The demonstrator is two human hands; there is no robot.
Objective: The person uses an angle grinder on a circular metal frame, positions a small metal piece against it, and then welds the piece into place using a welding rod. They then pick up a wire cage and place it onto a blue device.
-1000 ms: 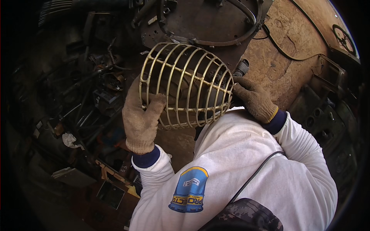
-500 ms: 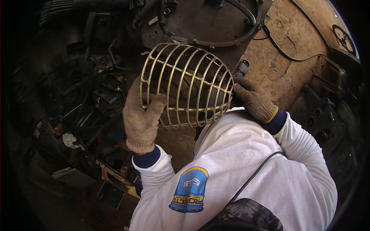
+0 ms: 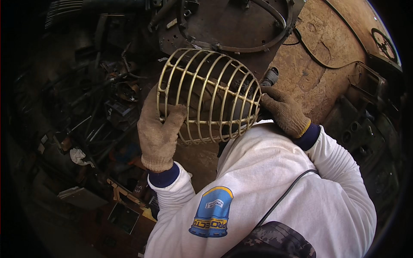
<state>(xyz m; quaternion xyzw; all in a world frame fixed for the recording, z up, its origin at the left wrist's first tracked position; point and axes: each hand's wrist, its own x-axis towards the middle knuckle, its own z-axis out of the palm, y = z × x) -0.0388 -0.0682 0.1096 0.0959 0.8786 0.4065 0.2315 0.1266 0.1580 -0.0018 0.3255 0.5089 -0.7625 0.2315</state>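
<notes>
Between my two gloved hands is a brass-coloured metal wire cage [image 3: 209, 121], rounded and narrowing toward the right, its ribs crossed by thin bars. My left hand [image 3: 158, 133], in a tan knit glove, grips the cage's wide left rim; the thumb lies over the bars and the other fingers pass behind them. At the narrow right end, my right hand [image 3: 286, 110] in a matching glove holds the edge, with its fingertips partly hidden behind the cage. The cage is tilted, held above the ground in front of my body.
Beyond the cage stands a dark metal table [image 3: 223, 21] with a large metal ring [image 3: 254, 48] on it. Dark scrap parts and tools crowd the left, beside a white crumpled cloth [image 3: 79, 157]. A cable [image 3: 318, 62] crosses the brown ground at right, near more metal parts [image 3: 363, 129].
Almost nothing differs: the cage and both hands have shifted by only a very slight amount. Both hands keep their hold.
</notes>
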